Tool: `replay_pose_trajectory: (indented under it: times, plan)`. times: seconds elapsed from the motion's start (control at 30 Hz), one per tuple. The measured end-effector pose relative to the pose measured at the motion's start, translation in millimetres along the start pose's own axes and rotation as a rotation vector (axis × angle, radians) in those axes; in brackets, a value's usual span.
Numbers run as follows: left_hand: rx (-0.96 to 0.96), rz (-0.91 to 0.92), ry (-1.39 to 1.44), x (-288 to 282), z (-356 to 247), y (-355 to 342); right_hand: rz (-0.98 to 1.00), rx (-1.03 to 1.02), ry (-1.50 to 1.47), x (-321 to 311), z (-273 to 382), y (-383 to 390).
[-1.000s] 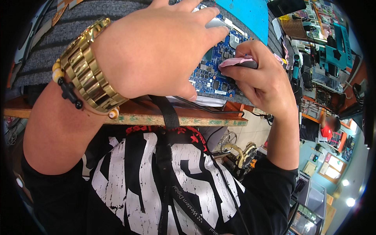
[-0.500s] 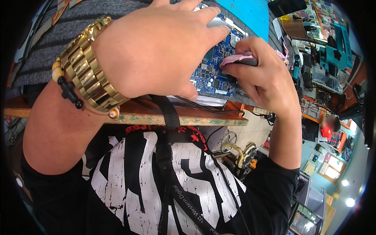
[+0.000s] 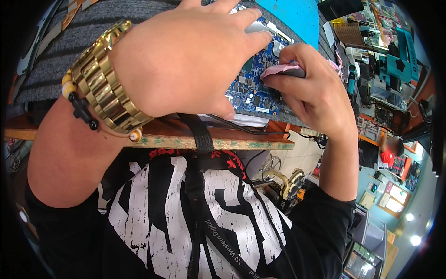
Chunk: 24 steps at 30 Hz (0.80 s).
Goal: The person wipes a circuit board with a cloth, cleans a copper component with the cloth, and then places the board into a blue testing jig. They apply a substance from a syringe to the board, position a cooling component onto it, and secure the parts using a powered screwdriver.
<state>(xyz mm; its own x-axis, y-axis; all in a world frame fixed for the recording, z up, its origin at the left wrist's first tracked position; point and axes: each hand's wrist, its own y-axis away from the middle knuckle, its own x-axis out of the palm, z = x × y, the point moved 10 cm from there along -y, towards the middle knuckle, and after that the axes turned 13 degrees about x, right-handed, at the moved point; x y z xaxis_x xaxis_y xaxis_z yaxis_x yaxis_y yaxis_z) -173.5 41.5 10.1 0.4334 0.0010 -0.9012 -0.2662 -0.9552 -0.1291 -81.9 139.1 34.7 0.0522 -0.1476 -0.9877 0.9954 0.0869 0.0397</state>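
Observation:
Beneath my hands a blue circuit board (image 3: pixel 248 88), dense with chips and connectors, lies on a ribbed grey cloth (image 3: pixel 46 65). My left hand (image 3: pixel 181 60) spreads over the board with its fingers stretched apart, hiding much of its left and far part; the thumb reaches the near side. A gold watch (image 3: pixel 104 83) circles that wrist. Over the board's right side, my right hand (image 3: pixel 318 88) is closed on a folded pink cloth (image 3: pixel 281 69), pinched between thumb and fingers. Something dark grey shows within the cloth's fold, its kind unclear. The cloth's tip is close to the board's surface.
A bright blue mat (image 3: pixel 292 18) lies beyond the board, and a black flat device (image 3: pixel 341 7) at the far right. A black cable (image 3: pixel 246 132) runs along the wooden bench edge (image 3: pixel 232 142). Cluttered parts fill the right side; a person in red (image 3: pixel 387 156) is farther off.

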Motion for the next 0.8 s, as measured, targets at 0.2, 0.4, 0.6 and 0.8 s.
replay_pose_trajectory:
  times: [0.2,0.4,0.6,0.8]
  plan:
    - [0.000,-0.059,-0.073,1,-4,1,-0.028,0.031,-0.009,-3,-7,2]
    - [-0.009,0.015,0.018,2,1,0,-0.008,0.147,-0.047,-10,-18,6]
    - [-0.002,-0.026,-0.067,3,-4,1,-0.008,0.081,-0.078,0,-12,4]
    - [0.003,-0.012,-0.086,3,-4,0,0.008,0.075,-0.095,1,-8,5]
